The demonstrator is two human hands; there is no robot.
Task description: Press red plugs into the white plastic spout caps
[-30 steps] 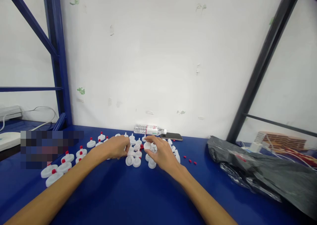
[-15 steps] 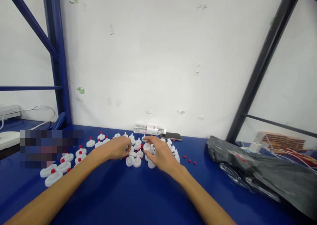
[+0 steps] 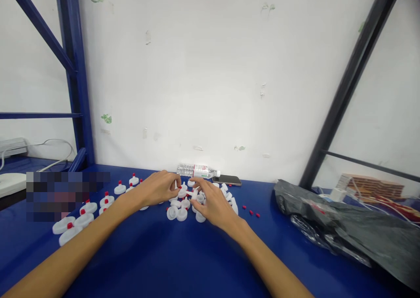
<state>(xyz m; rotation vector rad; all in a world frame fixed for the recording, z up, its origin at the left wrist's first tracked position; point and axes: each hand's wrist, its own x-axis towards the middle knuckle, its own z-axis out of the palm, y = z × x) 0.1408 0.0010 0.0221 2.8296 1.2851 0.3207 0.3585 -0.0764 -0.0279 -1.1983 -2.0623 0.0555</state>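
Observation:
My left hand [image 3: 160,187] is closed in a pinch, with a small red cap [image 3: 180,187] at its fingertips. My right hand [image 3: 212,201] holds a white spout lid [image 3: 194,195] between thumb and fingers, its narrow spout turned toward the left hand. Beneath and around both hands lies a cluster of loose white spout lids, one of them an upturned lid [image 3: 172,213] near the front. To the left, several white lids stand with red caps on their spouts, such as a capped lid [image 3: 84,219]. My left hand and forearm hide part of that group.
Behind the lids a clear plastic bottle [image 3: 197,171] lies on its side against the wall, beside a dark phone [image 3: 226,180]. A few loose red caps [image 3: 251,212] lie right of the cluster on the blue table [image 3: 170,258]. Grey plastic bags [image 3: 348,223] cover the right side.
My left hand has risen slightly and turned, and a red cap now shows at its fingertips. The lid in my right hand has tipped so its spout points left.

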